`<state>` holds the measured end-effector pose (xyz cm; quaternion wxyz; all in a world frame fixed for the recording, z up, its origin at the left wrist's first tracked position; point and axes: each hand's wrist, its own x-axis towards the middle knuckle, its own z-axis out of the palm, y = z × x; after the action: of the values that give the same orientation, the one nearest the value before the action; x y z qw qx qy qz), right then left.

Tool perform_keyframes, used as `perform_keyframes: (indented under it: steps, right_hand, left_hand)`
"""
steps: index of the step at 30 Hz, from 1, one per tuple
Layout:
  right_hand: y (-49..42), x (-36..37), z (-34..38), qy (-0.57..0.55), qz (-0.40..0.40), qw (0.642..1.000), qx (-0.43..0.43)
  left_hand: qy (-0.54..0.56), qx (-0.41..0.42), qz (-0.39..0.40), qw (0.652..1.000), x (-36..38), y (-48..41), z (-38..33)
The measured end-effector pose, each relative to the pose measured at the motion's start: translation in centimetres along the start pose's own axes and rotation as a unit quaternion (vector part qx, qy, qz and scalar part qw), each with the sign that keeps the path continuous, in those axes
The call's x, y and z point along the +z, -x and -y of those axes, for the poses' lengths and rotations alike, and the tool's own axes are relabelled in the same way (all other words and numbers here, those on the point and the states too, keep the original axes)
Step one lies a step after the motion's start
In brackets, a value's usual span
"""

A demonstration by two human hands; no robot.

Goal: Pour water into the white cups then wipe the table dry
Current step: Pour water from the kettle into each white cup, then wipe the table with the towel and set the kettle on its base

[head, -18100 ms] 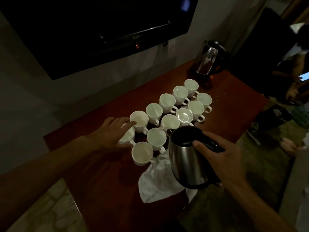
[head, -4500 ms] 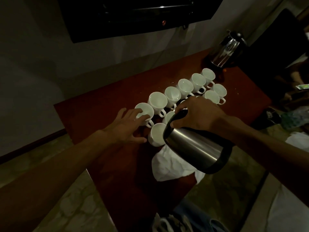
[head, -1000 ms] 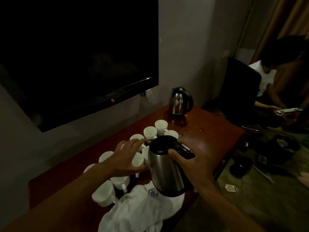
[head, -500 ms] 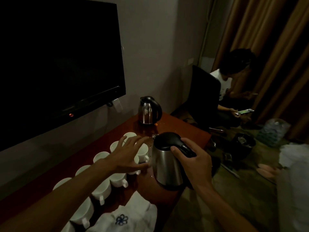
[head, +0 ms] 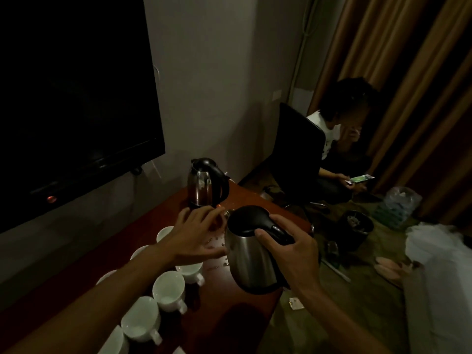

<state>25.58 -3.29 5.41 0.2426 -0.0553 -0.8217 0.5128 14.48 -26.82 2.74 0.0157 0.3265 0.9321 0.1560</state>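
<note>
Presently, white cups (head: 168, 286) stand in rows on the red-brown table (head: 224, 310). The left hand (head: 198, 236) hovers above them, fingers spread, gripping nothing. Just beside it, the right hand (head: 293, 251) is clenched around the black handle of the steel kettle (head: 249, 254), held upright above the table's edge.

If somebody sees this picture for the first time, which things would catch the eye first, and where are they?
The eye goes first to the steel kettle at the centre, held by its black handle in the right hand above the edge of the red-brown table. The left hand is spread open over the white cups, which run in rows toward the lower left. A second kettle stands at the table's far end, below the dark television.
</note>
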Motion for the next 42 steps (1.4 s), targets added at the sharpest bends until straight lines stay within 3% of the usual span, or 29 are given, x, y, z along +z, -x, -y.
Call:
perform_keyframes:
  steps: [18,31,42]
  right_hand:
    - [-10.9,3.9,-6.3,-0.044,-0.001,0.999,0.022]
    - [-21.2,4.2,-17.6,-0.079,0.060,0.993,0.061]
    - [-26.6,8.7,-25.5,-0.118,0.110,0.985,0.058]
  left_hand:
    - [0.013,0.006,0.006,1.000,1.6,-12.1,2.4]
    - [-0.040,-0.070,0.078,0.994,5.5,-23.2,2.2]
    - [-0.067,-0.146,0.021,0.987,10.2,-27.2,3.7]
